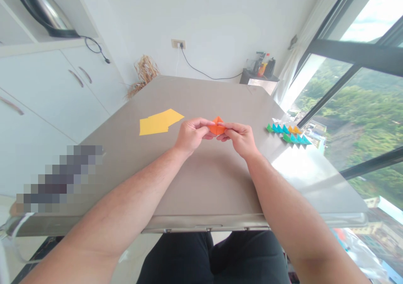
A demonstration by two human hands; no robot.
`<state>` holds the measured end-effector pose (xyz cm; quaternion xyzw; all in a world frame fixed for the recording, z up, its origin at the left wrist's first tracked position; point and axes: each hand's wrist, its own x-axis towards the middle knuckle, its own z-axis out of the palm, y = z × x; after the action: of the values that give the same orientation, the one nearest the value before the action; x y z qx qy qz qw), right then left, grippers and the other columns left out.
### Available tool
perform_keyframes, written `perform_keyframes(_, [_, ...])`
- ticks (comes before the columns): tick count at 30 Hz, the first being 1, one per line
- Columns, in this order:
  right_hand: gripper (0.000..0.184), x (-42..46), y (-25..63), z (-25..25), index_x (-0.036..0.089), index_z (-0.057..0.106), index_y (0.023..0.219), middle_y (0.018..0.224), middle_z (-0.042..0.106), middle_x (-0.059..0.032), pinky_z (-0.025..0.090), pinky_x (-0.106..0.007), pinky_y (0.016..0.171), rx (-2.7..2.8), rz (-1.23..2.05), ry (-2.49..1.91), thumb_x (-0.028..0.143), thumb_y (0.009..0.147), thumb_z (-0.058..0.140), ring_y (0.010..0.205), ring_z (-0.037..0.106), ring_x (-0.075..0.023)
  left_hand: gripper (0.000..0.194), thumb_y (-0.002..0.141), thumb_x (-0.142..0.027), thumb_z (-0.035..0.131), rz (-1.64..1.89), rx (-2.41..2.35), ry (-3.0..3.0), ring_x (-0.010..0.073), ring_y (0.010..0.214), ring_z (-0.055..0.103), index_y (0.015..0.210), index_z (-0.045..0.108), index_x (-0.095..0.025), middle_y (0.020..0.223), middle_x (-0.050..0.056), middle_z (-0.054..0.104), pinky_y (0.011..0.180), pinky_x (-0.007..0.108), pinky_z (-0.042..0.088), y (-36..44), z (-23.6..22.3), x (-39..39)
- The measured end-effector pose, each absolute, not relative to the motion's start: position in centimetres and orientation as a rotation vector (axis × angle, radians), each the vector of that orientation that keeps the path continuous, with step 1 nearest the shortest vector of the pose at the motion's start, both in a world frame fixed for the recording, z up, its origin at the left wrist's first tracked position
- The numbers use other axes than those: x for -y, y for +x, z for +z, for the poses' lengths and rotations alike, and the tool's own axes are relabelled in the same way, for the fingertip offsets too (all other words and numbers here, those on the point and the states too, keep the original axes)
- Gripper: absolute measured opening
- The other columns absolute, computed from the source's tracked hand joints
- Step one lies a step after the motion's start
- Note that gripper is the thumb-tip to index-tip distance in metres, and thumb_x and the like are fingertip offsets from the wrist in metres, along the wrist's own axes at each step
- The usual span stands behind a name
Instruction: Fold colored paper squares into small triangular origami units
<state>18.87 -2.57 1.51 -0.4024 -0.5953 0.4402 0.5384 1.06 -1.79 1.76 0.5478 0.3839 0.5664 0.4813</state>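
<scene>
An orange folded paper boat (pixel 218 127) is held above the middle of the table, its pointed peak showing between my hands. My left hand (pixel 193 135) pinches its left end between thumb and fingers. On the right end, my right hand (pixel 241 137) has the same kind of pinch. To the left lie overlapping yellow paper sheets (pixel 154 123), the nearest thing to my left hand. Two rows of small folded paper boats (pixel 296 138) in green, blue and orange stand at the table's right side.
The grey table (pixel 201 179) spreads before me, with a large window (pixel 352 99) along its right. A pixelated dark object (pixel 63 177) lies at the left edge. Behind stand dried stalks (pixel 146 72) and a small cabinet (pixel 260 80) with bottles; a cable (pixel 208 77) runs along the wall.
</scene>
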Motion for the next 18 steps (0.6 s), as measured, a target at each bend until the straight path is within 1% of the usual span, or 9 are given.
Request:
perform_keyframes(7, [0.023, 2.66, 18.71, 1.58, 0.023, 0.081, 0.088, 0.081, 0.078, -0.0009, 0.060, -0.033, 0.070, 1.352, 1.131, -0.872, 0.022, 0.073, 0.063, 0.070, 0.075, -0.0177, 0.009, 0.068, -0.018, 0.067, 1.413, -0.959, 1.236, 0.0187, 0.069, 0.073, 0.075, 0.074, -0.018, 0.072, 0.002, 0.074, 0.066, 0.034, 0.062, 1.28, 2.20, 1.93])
perform_keyframes(13, [0.018, 2.49, 18.79, 1.39, 0.021, 0.079, 0.082, 0.076, 0.077, -0.0019, 0.060, -0.032, 0.069, 1.286, 1.202, -0.812, 0.018, 0.073, 0.065, 0.070, 0.075, -0.0183, 0.009, 0.067, -0.018, 0.069, 1.392, -0.932, 1.192, 0.0192, 0.069, 0.073, 0.076, 0.071, -0.017, 0.072, 0.003, 0.075, 0.070, 0.037, 0.062, 1.27, 2.24, 1.97])
perform_keyframes(18, [0.014, 2.48, 18.83, 1.32, 0.021, 0.077, 0.079, 0.072, 0.077, -0.0019, 0.060, -0.031, 0.067, 1.233, 1.241, -0.801, 0.018, 0.071, 0.066, 0.070, 0.075, -0.0188, 0.010, 0.067, -0.018, 0.069, 1.369, -0.887, 1.139, 0.0199, 0.070, 0.074, 0.077, 0.070, -0.016, 0.073, 0.003, 0.075, 0.071, 0.037, 0.062, 1.23, 2.08, 1.96])
